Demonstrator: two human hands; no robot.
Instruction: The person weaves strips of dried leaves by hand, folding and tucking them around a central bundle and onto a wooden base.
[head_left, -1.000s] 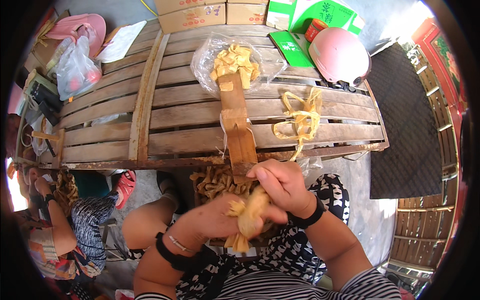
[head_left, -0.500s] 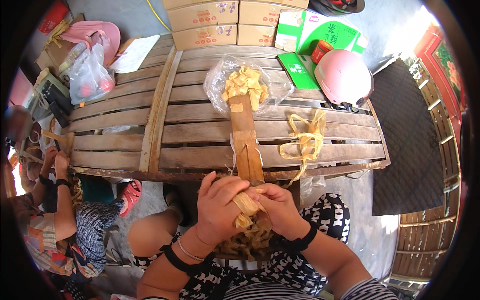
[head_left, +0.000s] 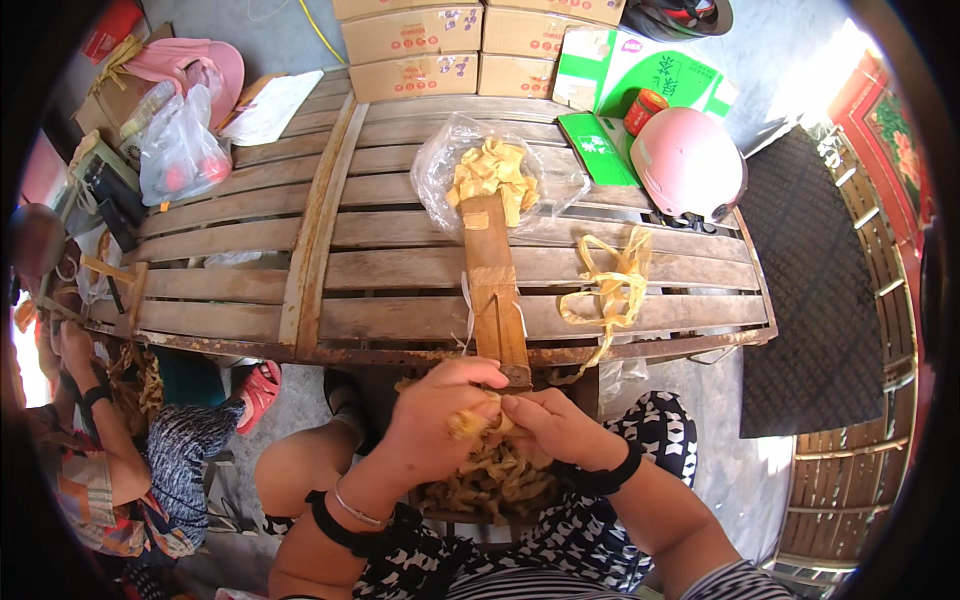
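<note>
Both hands at the near end of the wooden board (head_left: 492, 280). Left hand (head_left: 432, 425) curled round a yellow strip (head_left: 468, 423); right hand (head_left: 562, 430) pinching the same strip, thumb toward the left fingers. Neither hand released. Strip sits just below the board's near end, mostly hidden in the grip and blurred, so its fold can't be told. Two-handed hold probably keeps the soft stuff from slipping. Whether fingers touch the board: cannot tell.

Under the hands, below the board's near end: heap of crumpled brownish-yellow pieces (head_left: 505, 482), presumably there for short reach. Board lies lengthwise on the slatted desk (head_left: 400, 268), near end jutting past the edge toward the person, likely to bring its tip close. White cord (head_left: 466, 300) along its left side, maybe a tie-down.

At the board's far end: pale yellow pieces (head_left: 492, 165), on or in a clear plastic bag (head_left: 430, 180), likely keeping them off the slats. Right of board: crumpled yellow plastic bag (head_left: 630, 285), loose. Farther right and beyond: pink helmet (head_left: 685, 160), red can (head_left: 644, 110). Beyond the board: cardboard boxes (head_left: 415, 75), stacked, probably to save room. Far left of board: a co-worker's hands (head_left: 75, 345).
</note>
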